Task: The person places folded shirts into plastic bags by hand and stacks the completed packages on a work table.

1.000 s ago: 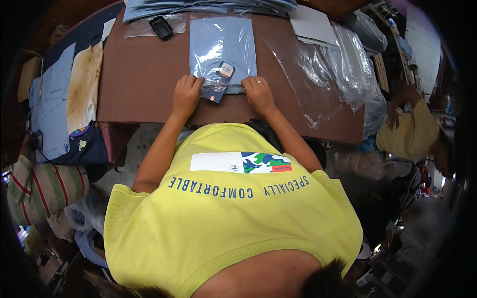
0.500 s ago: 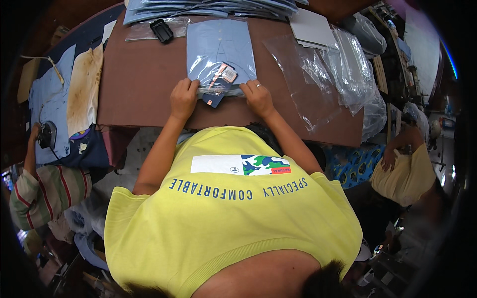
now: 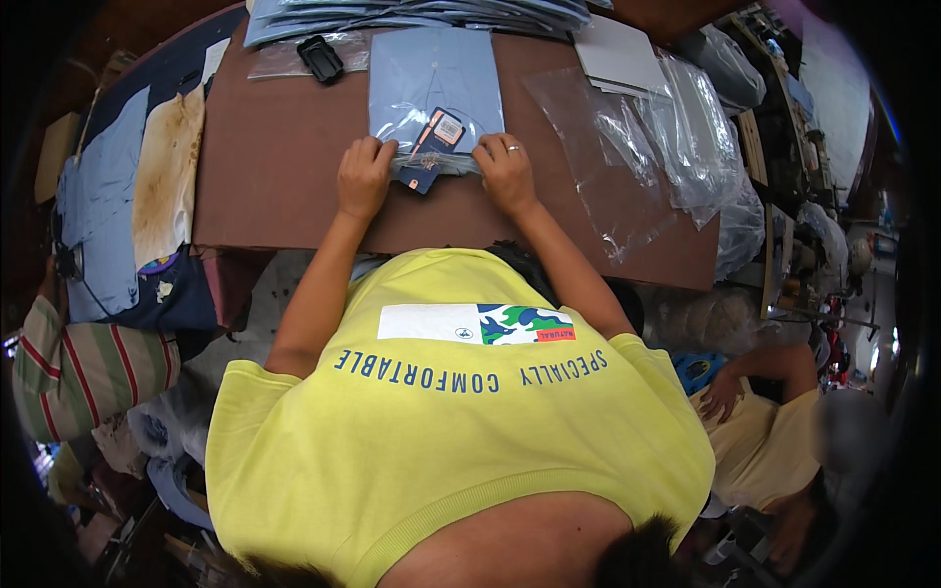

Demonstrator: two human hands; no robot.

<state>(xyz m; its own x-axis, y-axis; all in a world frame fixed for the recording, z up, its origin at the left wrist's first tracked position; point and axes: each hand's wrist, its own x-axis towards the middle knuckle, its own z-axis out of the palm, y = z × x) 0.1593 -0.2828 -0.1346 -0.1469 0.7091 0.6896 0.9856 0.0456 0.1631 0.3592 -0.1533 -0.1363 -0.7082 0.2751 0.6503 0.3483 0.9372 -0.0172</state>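
Observation:
A folded light-blue shirt (image 3: 417, 73) lies flat inside a clear plastic bag (image 3: 392, 125) on the brown table. At the bag's near edge, my left hand (image 3: 366, 178) is closed with its fingertips pinching the left corner. My right hand (image 3: 506, 174), a ring on one finger, pinches the right corner the same way. Between them the mouth of the bag is drawn across in wrinkles. Dark cardboard hang tags (image 3: 431, 144) with orange edges and a white label lie over the shirt's near part, and one tag end pokes out past the bag's edge.
Stacked bagged blue shirts (image 3: 412, 18) line the table's far edge. A black plastic tray (image 3: 321, 60) sits at the far left. Clear bags (image 3: 686, 147) and white cards (image 3: 619, 51) lie at the right. Co-workers are on both sides, one in a striped sleeve (image 3: 108, 367).
Both hands and the bagged shirt have slid slightly away from me, still gripped at the corners. The right co-worker has moved nearer to me; the left co-worker's hand and iron have shifted outward.

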